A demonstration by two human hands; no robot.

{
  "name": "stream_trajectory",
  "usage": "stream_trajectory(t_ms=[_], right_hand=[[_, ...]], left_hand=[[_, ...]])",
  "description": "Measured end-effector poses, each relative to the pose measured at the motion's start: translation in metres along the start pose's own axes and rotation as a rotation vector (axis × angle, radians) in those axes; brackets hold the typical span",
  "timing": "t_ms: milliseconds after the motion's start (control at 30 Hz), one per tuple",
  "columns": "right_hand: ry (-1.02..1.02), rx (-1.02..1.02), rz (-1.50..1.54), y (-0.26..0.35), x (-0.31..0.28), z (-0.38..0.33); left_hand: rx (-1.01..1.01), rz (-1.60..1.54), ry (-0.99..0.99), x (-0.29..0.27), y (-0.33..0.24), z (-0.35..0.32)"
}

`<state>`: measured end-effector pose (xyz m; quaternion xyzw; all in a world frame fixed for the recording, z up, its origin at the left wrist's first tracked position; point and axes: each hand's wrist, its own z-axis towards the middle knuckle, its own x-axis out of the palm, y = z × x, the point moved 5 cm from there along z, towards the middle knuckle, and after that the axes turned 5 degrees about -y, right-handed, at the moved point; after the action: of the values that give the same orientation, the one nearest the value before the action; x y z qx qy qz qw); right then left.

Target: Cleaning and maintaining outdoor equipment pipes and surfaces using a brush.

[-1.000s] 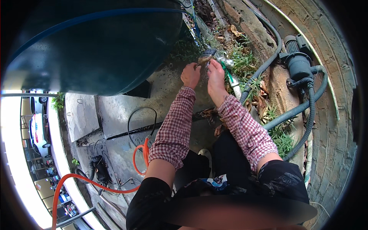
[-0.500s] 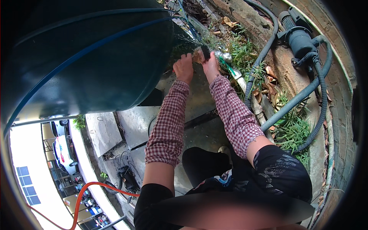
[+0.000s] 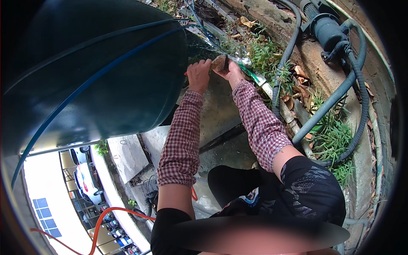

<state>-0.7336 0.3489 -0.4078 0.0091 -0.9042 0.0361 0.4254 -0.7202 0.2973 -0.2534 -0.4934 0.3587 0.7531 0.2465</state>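
Both the left hand [image 3: 198, 74] and the right hand [image 3: 230, 71] are gripping a small brown block [image 3: 219, 63] beside a dark tank [image 3: 97, 68], above a concrete ledge [image 3: 216, 110] edged with weeds [image 3: 263, 53] and hoses [image 3: 335, 100].

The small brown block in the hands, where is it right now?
In the head view, upper middle: the brown block sits between the left hand and right hand, just right of the dark tank, beside the weeds.

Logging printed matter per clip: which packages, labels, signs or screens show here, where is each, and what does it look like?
Crinkled clear plastic wrapper: by the right hand, beside the dark tank; silvery, with a green edge.
Small brown block: pinched between the right hand and the left hand; no label shows.
No signs or screens show.
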Motion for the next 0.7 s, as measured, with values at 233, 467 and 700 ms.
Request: stream_trajectory(t_ms=[233, 467, 700], right_hand=[[-0.203, 0.115, 0.606, -0.004, -0.017, 0.018], [0.008, 0.127, 0.116, 0.002, -0.001, 0.008], [0.091, 0.077, 0.265, 0.000, -0.017, 0.018]], left_hand=[[-0.095, -0.014, -0.012, 0.008, -0.008, 0.023], [-0.017, 0.014, -0.018, 0.013, -0.005, 0.022], [-0.019, 0.036, 0.029, 0.014, -0.014, 0.020]])
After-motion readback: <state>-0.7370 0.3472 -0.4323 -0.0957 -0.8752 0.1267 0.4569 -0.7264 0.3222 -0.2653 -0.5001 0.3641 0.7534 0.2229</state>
